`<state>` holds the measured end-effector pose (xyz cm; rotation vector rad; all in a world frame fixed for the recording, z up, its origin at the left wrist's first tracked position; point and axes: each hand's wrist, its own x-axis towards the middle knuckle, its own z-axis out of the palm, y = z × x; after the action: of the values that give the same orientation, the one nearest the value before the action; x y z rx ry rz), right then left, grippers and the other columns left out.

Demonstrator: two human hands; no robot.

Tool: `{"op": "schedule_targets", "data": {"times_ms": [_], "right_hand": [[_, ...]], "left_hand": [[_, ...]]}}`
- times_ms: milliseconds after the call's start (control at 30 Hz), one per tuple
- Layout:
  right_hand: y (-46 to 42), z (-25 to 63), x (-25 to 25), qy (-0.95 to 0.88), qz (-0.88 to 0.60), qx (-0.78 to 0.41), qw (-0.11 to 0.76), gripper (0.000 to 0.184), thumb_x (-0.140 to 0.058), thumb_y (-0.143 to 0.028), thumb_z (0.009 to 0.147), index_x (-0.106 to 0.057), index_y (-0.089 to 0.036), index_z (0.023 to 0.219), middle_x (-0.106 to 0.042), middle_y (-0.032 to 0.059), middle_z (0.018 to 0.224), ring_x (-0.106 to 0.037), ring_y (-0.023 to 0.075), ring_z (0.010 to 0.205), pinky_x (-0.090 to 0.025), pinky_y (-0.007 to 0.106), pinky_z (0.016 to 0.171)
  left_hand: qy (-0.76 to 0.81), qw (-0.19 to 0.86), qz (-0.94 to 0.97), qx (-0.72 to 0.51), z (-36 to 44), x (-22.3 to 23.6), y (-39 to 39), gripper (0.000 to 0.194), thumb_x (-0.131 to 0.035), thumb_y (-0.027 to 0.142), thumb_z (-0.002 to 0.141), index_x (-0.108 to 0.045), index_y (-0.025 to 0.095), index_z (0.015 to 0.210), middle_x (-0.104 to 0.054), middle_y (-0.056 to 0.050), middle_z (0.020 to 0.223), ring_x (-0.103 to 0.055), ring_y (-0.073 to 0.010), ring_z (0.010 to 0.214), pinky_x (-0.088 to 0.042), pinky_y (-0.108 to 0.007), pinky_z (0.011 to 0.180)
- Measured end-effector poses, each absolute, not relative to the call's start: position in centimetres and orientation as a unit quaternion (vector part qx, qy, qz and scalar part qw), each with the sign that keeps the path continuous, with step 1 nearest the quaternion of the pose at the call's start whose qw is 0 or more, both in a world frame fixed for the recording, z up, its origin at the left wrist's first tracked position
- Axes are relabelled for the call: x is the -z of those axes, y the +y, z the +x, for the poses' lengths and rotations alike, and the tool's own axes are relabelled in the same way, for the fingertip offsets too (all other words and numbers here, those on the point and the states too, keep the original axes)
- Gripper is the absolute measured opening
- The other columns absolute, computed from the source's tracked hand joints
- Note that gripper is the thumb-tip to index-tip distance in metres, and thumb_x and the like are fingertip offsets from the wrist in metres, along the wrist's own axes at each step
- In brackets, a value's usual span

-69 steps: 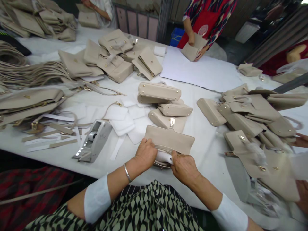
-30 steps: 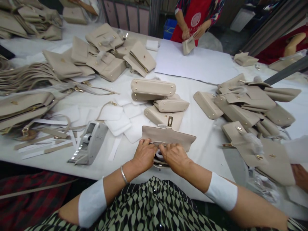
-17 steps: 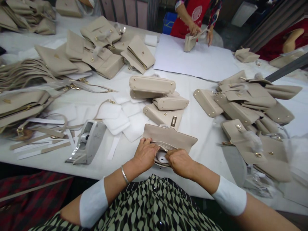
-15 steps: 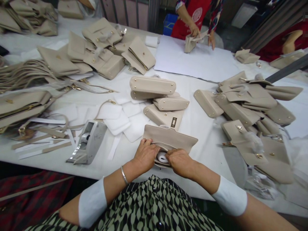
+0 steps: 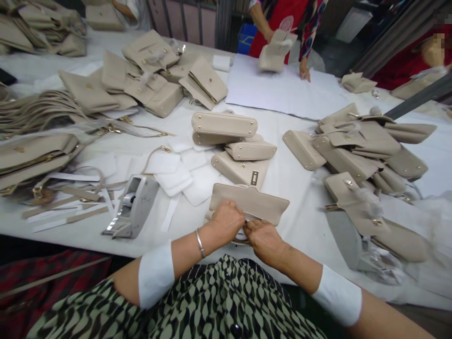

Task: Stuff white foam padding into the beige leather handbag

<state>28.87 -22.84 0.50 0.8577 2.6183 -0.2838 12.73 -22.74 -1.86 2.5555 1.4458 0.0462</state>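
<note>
A beige handbag [image 5: 251, 201] lies at the near edge of the white table [image 5: 296, 183], its flap folded back away from me. My left hand [image 5: 228, 219] and my right hand [image 5: 263, 238] meet at the bag's near opening, fingers curled and pinched on its edge. The white stuffing seen there is now mostly covered by my hands. A metal bangle sits on my left wrist.
A tape dispenser [image 5: 132, 207] stands left of my hands among white pads [image 5: 173, 179] and strips. Beige bags are stacked ahead [image 5: 226, 129], piled right [image 5: 363, 150] and back left [image 5: 155, 84]. Across the table a person in red lifts a bag [image 5: 273, 52] over a white sheet [image 5: 286, 92].
My hands have drawn closer together over the bag's opening, hiding the white stuffing. The person across the table has lifted a bag off the white sheet.
</note>
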Motion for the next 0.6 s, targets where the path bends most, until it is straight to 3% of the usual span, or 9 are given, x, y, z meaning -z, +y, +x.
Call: {"op": "schedule_targets", "data": {"times_ms": [133, 433, 500, 600], "right_hand": [[-22.1, 29.3, -0.8, 0.918, 0.338, 0.113, 0.175, 0.022, -0.044, -0.008, 0.082, -0.061, -0.015, 0.094, -0.065, 0.0077, 0.089, -0.056, 0.0223, 0.083, -0.039, 0.031, 0.07], [-22.0, 28.6, -0.8, 0.902, 0.361, 0.11, 0.208, 0.02, -0.044, -0.009, 0.083, -0.064, -0.013, 0.083, -0.065, 0.0118, 0.086, -0.057, 0.0232, 0.082, -0.04, 0.034, 0.071], [-22.4, 28.6, -0.5, 0.908, 0.355, 0.093, 0.202, 0.022, -0.043, -0.009, 0.084, -0.064, -0.012, 0.088, -0.064, 0.0126, 0.088, -0.057, 0.0238, 0.084, -0.041, 0.035, 0.072], [-22.9, 29.5, -0.5, 0.917, 0.359, 0.064, 0.161, 0.033, -0.042, -0.007, 0.084, -0.057, -0.013, 0.113, -0.062, 0.0128, 0.103, -0.056, 0.0229, 0.09, -0.043, 0.033, 0.078]], "left_hand": [[0.465, 0.093, 0.88, -0.004, 13.6, 3.2, -21.3, 0.002, -0.062, 0.012, 0.073, -0.063, 0.011, 0.074, -0.065, -0.013, 0.069, -0.057, -0.0248, 0.073, -0.036, -0.034, 0.06], [0.439, 0.081, 0.888, -0.11, 12.3, 3.3, -21.6, 0.01, -0.053, 0.012, 0.075, -0.06, 0.014, 0.068, -0.061, -0.008, 0.066, -0.054, -0.0219, 0.072, -0.041, -0.034, 0.065], [0.452, 0.09, 0.881, -0.109, 12.0, 3.3, -22.0, 0.01, -0.054, 0.012, 0.075, -0.06, 0.014, 0.068, -0.061, -0.008, 0.065, -0.054, -0.0215, 0.072, -0.04, -0.033, 0.065], [0.479, 0.097, 0.867, -0.102, 11.2, 3.2, -22.6, 0.008, -0.054, 0.01, 0.075, -0.059, 0.015, 0.07, -0.062, -0.007, 0.068, -0.054, -0.0223, 0.075, -0.039, -0.035, 0.067]]}}
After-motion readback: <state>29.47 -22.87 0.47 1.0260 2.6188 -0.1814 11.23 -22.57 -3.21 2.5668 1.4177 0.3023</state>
